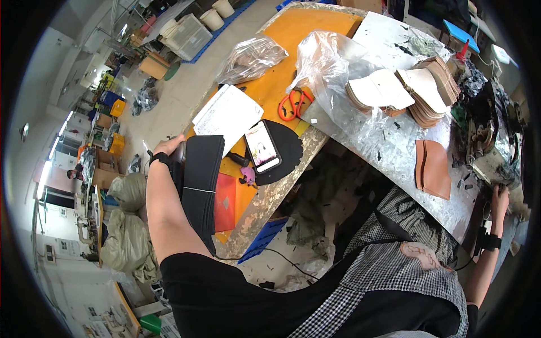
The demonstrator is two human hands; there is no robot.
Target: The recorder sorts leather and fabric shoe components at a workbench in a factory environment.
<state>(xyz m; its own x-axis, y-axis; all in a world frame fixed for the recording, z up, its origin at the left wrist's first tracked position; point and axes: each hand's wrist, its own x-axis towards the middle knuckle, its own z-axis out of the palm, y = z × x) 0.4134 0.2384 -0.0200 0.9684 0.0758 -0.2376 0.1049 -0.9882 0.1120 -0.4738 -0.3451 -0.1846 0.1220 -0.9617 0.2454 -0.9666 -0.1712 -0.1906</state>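
Note:
My left hand point(169, 145) is at the table's left edge, its fingers closed over a dark rounded thing that is mostly hidden. Right beside it lies a tall stack of black flat pieces point(202, 169), tied round with a thin string. Far to the right, my right hand point(499, 203) reaches the lower part of a dark machine point(490, 135) wrapped in plastic; its fingers are too small and shaded to make out. Nearest to that hand on the metal top are brown leather-like pieces point(433, 169). Both wrists carry black bands.
A phone point(262, 147) lies on a black piece, near white papers point(231, 115) and orange-handled scissors point(294, 105). Clear plastic bags point(327, 56) and stacks of pale cut pieces point(380, 90) stand farther back. A gap separates the orange table point(315, 25) from the metal top point(389, 143).

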